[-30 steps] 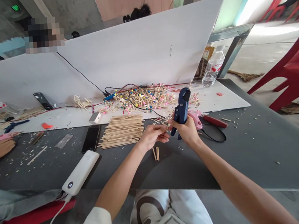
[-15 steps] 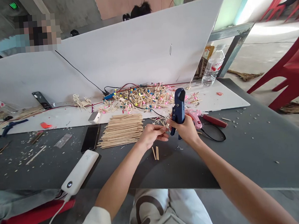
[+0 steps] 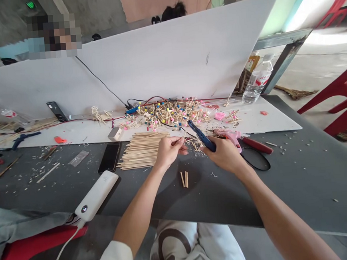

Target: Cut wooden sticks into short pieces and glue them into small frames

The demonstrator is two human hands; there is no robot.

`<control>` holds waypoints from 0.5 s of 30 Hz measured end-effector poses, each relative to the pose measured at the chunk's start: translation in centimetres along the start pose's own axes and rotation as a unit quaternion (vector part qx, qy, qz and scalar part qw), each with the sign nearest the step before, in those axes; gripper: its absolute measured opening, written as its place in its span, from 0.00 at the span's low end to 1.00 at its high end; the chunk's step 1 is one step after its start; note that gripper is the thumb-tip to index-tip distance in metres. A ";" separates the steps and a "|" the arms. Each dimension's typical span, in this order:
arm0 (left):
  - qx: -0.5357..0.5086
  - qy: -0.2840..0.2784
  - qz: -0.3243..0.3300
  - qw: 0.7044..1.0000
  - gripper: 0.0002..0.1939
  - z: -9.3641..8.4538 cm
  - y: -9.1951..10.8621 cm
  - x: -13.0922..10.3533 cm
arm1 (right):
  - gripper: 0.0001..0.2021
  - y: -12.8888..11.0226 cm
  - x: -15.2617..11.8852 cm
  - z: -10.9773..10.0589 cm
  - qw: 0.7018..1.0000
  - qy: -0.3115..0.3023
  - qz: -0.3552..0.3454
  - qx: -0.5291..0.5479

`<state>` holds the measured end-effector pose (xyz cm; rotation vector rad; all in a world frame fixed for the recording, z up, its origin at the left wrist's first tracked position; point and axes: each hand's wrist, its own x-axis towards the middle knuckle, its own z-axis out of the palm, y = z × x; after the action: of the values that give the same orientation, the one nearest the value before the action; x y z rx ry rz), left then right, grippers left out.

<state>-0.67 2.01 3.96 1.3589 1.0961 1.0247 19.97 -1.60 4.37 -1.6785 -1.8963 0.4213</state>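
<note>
Pinching a probably light, brittle stick point(image 3: 185, 134), best held by one end, left hand point(image 3: 168, 150) faces right hand point(image 3: 226, 153) clasping pliers point(image 3: 202, 135).

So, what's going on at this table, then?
A person's right hand holds a dark blue hand tool, while the left hand pinches what looks like a thin stick. A few short sticks lie on the dark table, closer in than the hands. Long sticks lie beside the left hand; a heap of stick pieces with coloured balls sits farther back.

The pliers point(image 3: 202, 136) are navy, the sticks point(image 3: 142, 150) tan, the glue gun point(image 3: 233, 136) pink, the tabletop point(image 3: 295, 192) grey.
</note>
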 end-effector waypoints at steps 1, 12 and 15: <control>0.008 -0.001 0.001 1.000 0.19 0.0 0.0 0.0 | 0.09 -0.2 -0.1 0.0 1.000 -0.005 0.000 -0.005; 0.095 -0.001 0.011 0.995 0.15 0.0 -0.2 -0.1 | 0.16 -0.6 -0.7 0.1 0.999 -0.039 -0.020 -0.032; 0.119 -0.003 0.019 0.993 0.15 0.1 -0.2 -0.1 | 0.19 -0.7 -0.8 0.4 0.998 -0.054 -0.024 -0.037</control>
<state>-0.63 1.87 3.79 1.5768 1.2223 0.9393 19.22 -2.49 4.32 -1.6831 -2.0496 0.4352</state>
